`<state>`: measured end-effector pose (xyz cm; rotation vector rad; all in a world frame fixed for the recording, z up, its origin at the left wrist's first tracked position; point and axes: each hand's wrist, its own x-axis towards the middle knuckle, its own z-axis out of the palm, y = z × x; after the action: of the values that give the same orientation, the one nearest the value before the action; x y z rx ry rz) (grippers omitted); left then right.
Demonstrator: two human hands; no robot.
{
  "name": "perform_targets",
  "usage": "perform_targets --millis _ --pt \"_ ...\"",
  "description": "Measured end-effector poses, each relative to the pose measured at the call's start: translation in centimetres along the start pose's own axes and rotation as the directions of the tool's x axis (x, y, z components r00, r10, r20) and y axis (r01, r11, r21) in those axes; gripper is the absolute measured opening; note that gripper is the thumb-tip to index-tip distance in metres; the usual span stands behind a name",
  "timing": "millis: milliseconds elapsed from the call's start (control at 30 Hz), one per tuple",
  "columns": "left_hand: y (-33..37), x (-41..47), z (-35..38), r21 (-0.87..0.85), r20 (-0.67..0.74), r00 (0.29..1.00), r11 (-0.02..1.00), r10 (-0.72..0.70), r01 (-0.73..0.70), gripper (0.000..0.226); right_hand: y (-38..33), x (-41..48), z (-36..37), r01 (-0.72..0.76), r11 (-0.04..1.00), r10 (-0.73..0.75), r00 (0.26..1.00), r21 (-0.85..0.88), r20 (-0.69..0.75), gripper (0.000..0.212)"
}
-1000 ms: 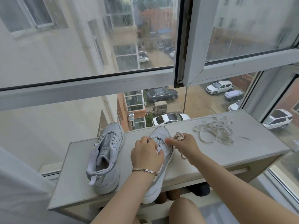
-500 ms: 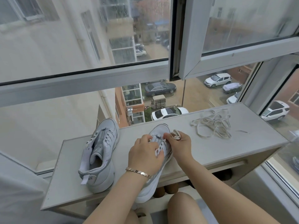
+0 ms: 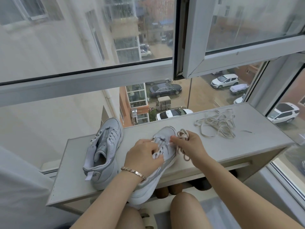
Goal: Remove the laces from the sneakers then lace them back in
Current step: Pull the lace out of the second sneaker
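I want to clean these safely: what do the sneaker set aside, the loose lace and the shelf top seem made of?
Sneaker: pale grey leather or a synthetic lookalike; smooth stitched panels with a soft sheen. Loose lace: flat woven fabric, off-white, matte; it lies limp in loops. Shelf top: probably laminated board; flat, pale, matte, with a square edge.

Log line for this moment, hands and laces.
left hand: grips sneaker at eyelets | right hand: holds bunched lace | second sneaker: alongside, untouched | loose lace: piled right
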<state>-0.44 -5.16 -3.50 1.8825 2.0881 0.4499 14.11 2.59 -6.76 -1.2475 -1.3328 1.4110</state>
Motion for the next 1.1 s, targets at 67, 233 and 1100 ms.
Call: perform_targets --millis 67,233,1100 --pt "0.2 -0.2 -0.3 0.038 0.069 0.997 0.999 0.022 -0.024 0.029 0.3 -1.4 -1.1 0.053 0.995 -0.047 0.997 -0.089 0.061 0.029" --pt "1.2 0.4 -1.0 0.096 0.137 0.990 0.995 -0.025 0.011 0.015 1.8 -2.5 -2.3 0.109 0.968 -0.108 0.994 -0.225 0.017 0.029" --pt "1.3 -0.4 1.1 -0.037 -0.115 0.992 0.998 -0.051 0.047 0.017 2.6 -0.1 1.0 0.215 0.830 -0.296 0.952 -0.514 -0.080 0.055"
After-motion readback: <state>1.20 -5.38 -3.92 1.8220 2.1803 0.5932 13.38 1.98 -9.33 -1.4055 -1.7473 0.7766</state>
